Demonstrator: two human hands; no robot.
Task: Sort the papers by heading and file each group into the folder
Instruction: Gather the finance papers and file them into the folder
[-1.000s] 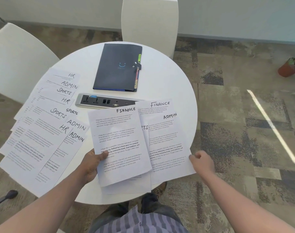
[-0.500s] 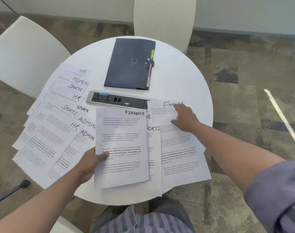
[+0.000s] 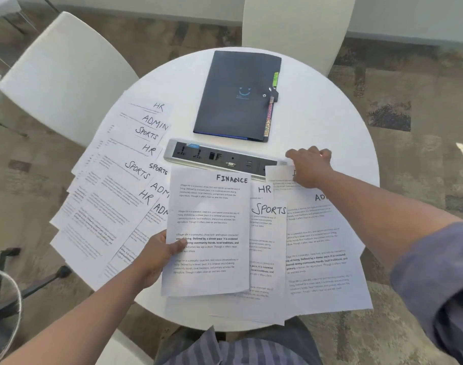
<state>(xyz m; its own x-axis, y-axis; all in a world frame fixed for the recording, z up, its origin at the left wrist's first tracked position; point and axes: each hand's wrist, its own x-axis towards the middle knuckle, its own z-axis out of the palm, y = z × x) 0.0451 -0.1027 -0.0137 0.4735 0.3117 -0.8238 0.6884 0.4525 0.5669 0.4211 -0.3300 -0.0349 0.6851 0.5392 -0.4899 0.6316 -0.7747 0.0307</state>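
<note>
Left hand [image 3: 156, 255] pinches the flat FINANCE sheet [image 3: 208, 233]; right hand [image 3: 310, 164] grips another thin sheet's [image 3: 279, 173] top edge.

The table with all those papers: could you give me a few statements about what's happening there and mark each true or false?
1. The left hand holds a sheet headed FINANCE. True.
2. The dark folder lies open with papers inside. False: it lies closed at the far side of the table.
3. The right hand is at the top edge of a sheet near the power strip. True.
4. The fanned papers on the left all carry the same heading. False: HR, ADMIN and SPORTS are mixed.
5. A sheet headed SPORTS lies directly right of the FINANCE sheet. True.
</note>
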